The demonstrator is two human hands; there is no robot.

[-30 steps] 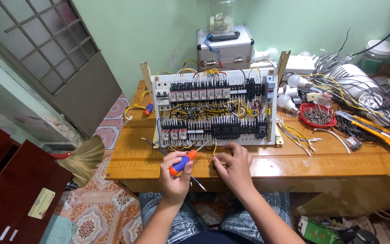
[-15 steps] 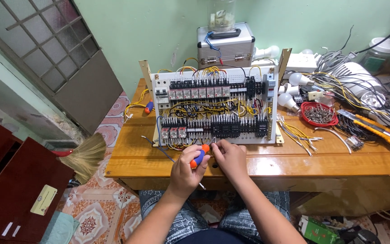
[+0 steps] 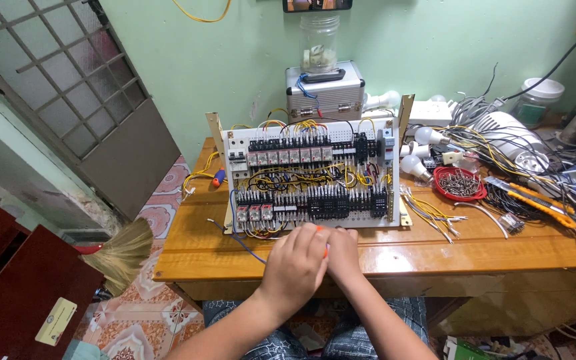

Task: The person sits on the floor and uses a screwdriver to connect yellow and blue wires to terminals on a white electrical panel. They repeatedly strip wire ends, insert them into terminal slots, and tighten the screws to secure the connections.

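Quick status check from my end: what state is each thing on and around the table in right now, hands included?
Left hand: closed around the orange-handled screwdriver, mostly hidden.
Right hand: pressed against the left; grip unclear.
Wired control panel: propped tilted on the wooden table, wiring exposed.
Red tray: holds screws.
Metal case: shut.
Jar: upright on the case.

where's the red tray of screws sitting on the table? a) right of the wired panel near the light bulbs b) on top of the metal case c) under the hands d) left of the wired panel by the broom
a: the red tray of screws rests on the wooden table to the right of the wired panel, just below the white light bulbs.
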